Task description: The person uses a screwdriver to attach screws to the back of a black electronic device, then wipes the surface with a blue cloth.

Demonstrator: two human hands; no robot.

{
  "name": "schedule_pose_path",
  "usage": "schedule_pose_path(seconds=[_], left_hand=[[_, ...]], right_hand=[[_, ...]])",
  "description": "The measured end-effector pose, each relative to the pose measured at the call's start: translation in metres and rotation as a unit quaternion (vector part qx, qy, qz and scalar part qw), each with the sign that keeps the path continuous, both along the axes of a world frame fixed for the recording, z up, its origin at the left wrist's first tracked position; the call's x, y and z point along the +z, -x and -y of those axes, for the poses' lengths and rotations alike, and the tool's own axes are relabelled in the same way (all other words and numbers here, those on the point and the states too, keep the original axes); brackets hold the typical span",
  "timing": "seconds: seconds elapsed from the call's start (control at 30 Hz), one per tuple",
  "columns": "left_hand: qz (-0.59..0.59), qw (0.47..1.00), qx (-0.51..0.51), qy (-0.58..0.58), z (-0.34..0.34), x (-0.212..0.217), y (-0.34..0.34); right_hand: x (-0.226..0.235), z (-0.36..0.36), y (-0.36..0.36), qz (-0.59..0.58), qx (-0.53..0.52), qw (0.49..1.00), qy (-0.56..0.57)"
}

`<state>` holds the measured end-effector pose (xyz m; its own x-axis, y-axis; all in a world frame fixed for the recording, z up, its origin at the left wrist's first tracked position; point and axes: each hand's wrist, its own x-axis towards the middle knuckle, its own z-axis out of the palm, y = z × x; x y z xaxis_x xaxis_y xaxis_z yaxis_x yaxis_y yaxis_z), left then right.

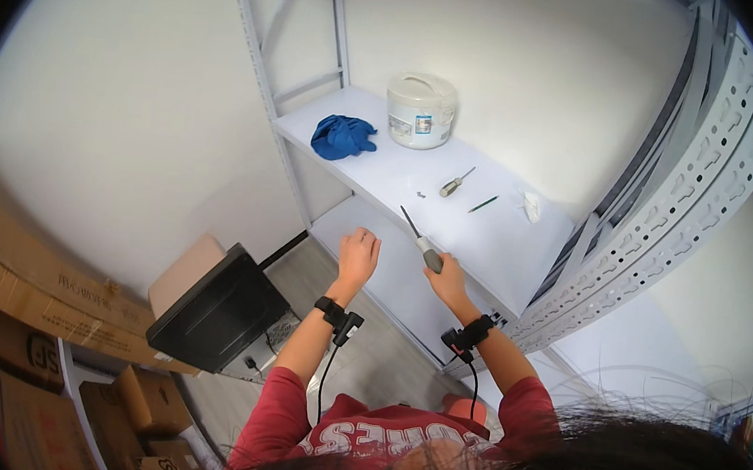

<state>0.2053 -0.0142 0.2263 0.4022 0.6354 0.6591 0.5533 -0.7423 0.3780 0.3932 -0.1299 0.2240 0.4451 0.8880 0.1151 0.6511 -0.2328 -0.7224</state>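
Note:
My right hand (448,283) is wrapped round the handle of a screwdriver (430,256) with a grey and white grip. Its dark shaft points up and left, over the front edge of the white shelf (483,259). To the left, my left hand (358,257) is held in the air before the shelf with its fingers curled in; whatever they may hold is hidden. On the shelf lie a second screwdriver (453,186), a green pencil-like stick (484,205) and some tiny grey pieces (421,195), too small to name.
A white lidded pot-like container (420,117) and a crumpled blue cloth (343,138) sit farther back on the shelf. A crumpled white piece (531,206) lies at its right. Perforated uprights (669,209) flank it. A black-screened device (220,311) and cardboard boxes (44,294) stand left.

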Motion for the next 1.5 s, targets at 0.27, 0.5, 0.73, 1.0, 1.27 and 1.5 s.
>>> schedule_pose_path(seconds=[0.27, 0.5, 0.73, 1.0, 1.27, 1.5], left_hand=[[0.021, 0.989, -0.086, 0.118, -0.087, -0.035, -0.084], [-0.026, 0.981, -0.131, 0.14, -0.178, -0.063, -0.139], [-0.063, 0.941, -0.272, 0.193, -0.202, -0.068, -0.171], [0.01, 0.933, -0.281, 0.223, -0.194, -0.074, -0.175], [-0.018, 0.959, -0.212, 0.188, -0.203, -0.075, -0.174], [-0.024, 0.944, -0.227, 0.239, -0.197, -0.066, -0.181]], right_hand=[[-0.026, -0.047, -0.046, -0.022, -0.089, 0.996, 0.008], [-0.019, -0.088, -0.07, 0.005, -0.108, 0.993, 0.054], [-0.018, -0.102, -0.079, 0.01, -0.116, 0.991, 0.07], [-0.016, -0.1, -0.08, 0.015, -0.114, 0.993, 0.037], [-0.016, -0.097, -0.081, 0.017, -0.111, 0.993, 0.046], [-0.015, -0.092, -0.082, 0.014, -0.111, 0.992, 0.055]])
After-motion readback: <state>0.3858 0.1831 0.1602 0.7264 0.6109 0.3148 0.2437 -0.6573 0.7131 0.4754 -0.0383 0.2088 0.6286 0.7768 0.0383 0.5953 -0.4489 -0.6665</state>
